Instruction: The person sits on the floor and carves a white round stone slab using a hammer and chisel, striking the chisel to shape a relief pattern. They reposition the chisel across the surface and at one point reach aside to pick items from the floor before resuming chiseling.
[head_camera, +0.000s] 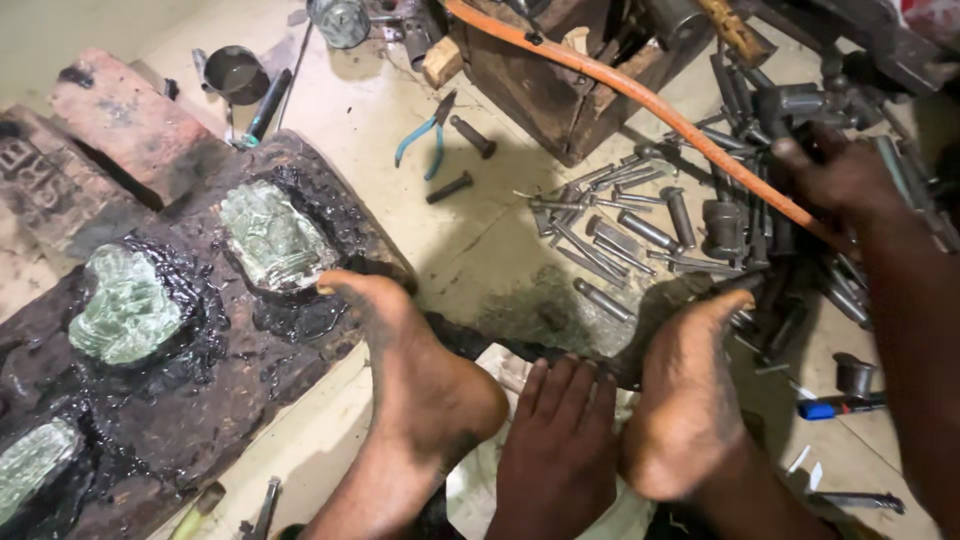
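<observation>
Left hand (556, 450): one, flat on the floor (480, 230), fingers spread.
Right hand (840, 178): one, in the metal pins (640, 232); grip can't be told.
Glass lumps (272, 236): three.
Pliers (428, 133): one, blue.

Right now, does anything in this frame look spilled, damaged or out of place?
Yes. Black tarry stuff is smeared and pooled around the pale green blocks on the dark slab, and metal punches lie scattered loosely across the floor.
</observation>
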